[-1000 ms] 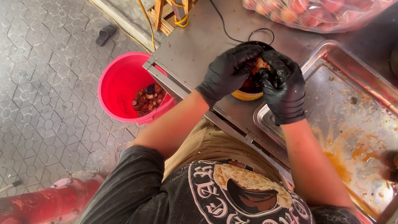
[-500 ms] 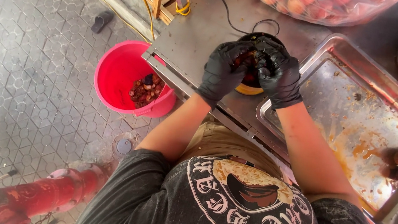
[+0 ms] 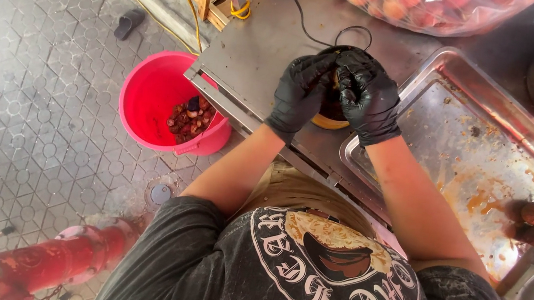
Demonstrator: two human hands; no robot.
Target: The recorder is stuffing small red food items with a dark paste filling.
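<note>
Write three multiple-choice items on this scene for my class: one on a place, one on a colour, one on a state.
1. Where is the bucket?
A. on the steel tray
B. on the paved ground beside the table
C. on the table

2. What colour are the gloves on the left hand and right hand?
A. black
B. blue
C. white

3. How is the steel tray?
A. spotless
B. stacked full
C. smeared with orange sauce

Answers: 1 B, it stands below the table edge. 2 A, both are black. 3 C, orange smears cover its floor.

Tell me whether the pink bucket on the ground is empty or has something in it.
Not empty. The pink bucket stands upright and open, with a small heap of brownish scraps on its bottom, far below the rim.
</note>
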